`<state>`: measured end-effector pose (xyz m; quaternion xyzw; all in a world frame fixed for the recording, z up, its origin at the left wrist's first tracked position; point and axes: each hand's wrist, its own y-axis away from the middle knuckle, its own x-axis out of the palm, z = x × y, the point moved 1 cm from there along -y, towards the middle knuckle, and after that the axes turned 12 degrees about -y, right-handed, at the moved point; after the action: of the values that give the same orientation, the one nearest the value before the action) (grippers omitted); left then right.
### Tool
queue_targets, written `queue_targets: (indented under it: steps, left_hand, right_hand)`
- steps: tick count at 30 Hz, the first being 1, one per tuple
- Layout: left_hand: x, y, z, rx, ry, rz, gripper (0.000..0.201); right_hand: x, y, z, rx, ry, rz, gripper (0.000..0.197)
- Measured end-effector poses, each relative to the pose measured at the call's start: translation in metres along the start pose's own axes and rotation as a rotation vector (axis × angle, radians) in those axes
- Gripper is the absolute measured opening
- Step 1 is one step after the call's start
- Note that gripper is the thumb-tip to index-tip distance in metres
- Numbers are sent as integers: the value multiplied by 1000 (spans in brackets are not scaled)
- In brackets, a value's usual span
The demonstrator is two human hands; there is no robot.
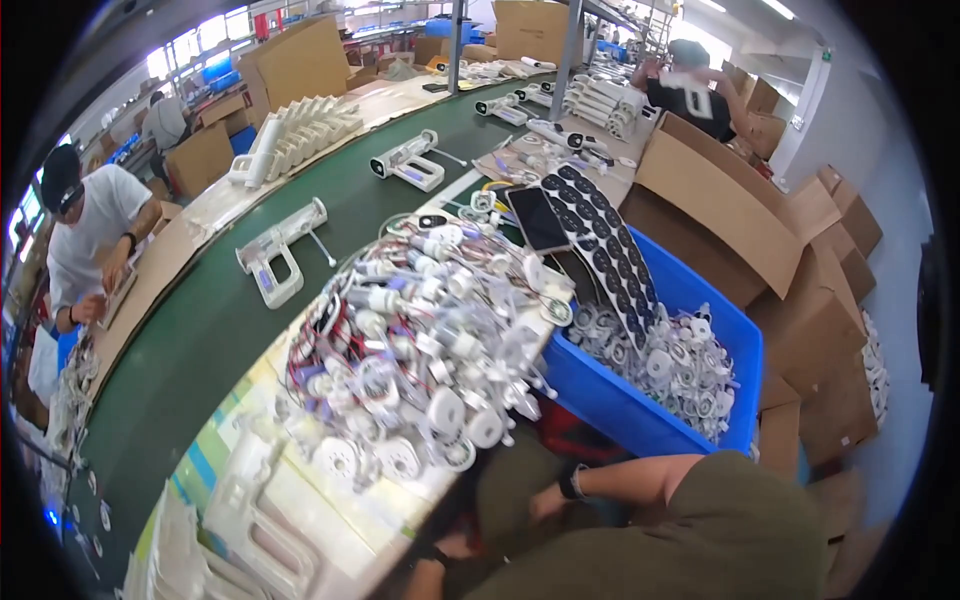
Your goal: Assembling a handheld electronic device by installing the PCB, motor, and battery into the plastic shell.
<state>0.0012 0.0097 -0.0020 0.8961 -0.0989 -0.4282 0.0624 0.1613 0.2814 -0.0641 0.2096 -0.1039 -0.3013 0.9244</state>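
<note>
My right hand (546, 503), with a dark band at the wrist, hangs low by my lap beyond the table's edge. Near it, lower and further left, is my left hand (456, 546), partly cut off by the table and my clothing. The fingers of both are too hidden and small to read, and nothing shows plainly in either. Closest on the table is a heap of white motor-like parts with wires and round discs (410, 345). A white gun-shaped plastic housing (245, 500) lies at the table's near left.
A blue bin (755, 370) of small clear-white parts stands at right, a sheet of black stickers (610, 250) draped into it. Beside it leans a dark tablet (537, 218). A green conveyor (190, 310) carries white handheld devices (285, 250). Cardboard boxes (720, 200) and co-workers (100, 220) surround it.
</note>
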Motion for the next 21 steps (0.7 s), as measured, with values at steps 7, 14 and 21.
queue_targets:
  steps: [7,14,21]
  left_hand:
    - [-89,-28,-96,-299,-10,-294,46]
    - [-212,74,-260,-362,-134,-493,46]
    - [-275,183,-290,-1009,-836,-1142,40]
  right_hand:
    - [-13,39,151,175,175,-459,39]
    - [6,62,282,-124,84,-728,12]
    - [18,90,404,-732,442,-729,9]
